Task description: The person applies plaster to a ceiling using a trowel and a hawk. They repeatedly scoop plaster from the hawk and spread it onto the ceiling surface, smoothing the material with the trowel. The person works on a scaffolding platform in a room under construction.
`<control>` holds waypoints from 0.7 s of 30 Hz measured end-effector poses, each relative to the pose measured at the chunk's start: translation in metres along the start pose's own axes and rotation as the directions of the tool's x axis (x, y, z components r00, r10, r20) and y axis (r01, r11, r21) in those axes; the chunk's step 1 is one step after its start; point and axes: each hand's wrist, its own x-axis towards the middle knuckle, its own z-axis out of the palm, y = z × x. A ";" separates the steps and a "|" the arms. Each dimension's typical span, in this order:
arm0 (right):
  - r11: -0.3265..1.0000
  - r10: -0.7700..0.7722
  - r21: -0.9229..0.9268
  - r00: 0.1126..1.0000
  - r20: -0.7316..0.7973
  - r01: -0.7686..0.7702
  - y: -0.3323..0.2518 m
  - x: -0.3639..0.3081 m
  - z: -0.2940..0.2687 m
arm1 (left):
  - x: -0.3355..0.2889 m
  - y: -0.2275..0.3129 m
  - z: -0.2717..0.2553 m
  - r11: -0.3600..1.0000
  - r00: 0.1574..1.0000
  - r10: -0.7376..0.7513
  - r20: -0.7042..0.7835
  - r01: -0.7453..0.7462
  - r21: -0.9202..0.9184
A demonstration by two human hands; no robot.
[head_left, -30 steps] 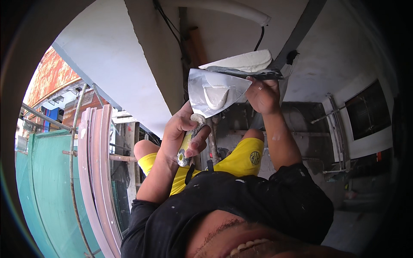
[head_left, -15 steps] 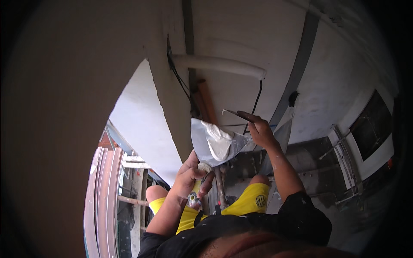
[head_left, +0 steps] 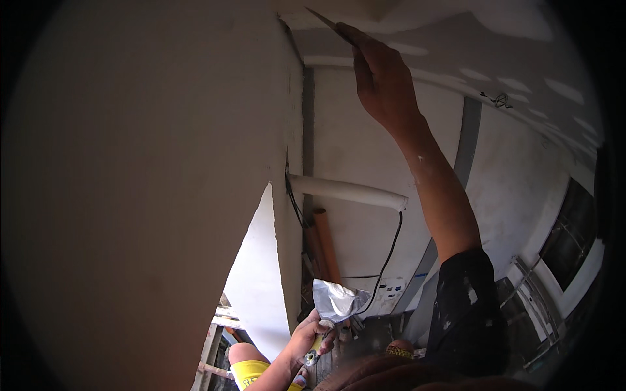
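Low in front of me, my left hand [head_left: 305,340] is closed round the yellow handle of a wide putty knife [head_left: 318,298]. White putty [head_left: 343,301] lies on its broad metal blade. My right hand [head_left: 386,77] is raised high with the arm stretched up, gripping a narrower putty knife [head_left: 324,19]. Its thin blade is seen edge-on and points up and left, near the top corner where wall and ceiling meet. Whether the blade touches the surface I cannot tell.
A pale wall [head_left: 143,163] fills the left side. Ahead, a white pipe [head_left: 349,191] juts from the wall with a black cable [head_left: 393,260] hanging from its end. Orange pipes [head_left: 327,244] lean below it. A dark window [head_left: 568,228] is at the right.
My right hand has risen from beside the wide putty knife to the ceiling corner with its own knife. The view has tilted upward, so the left hand and its blade appear lower.
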 end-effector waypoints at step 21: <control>0.826 -0.109 -0.545 0.989 0.097 0.145 0.133 0.144 0.131 | 0.005 -0.011 -0.025 0.986 0.995 -0.078 -0.059 0.068 -0.155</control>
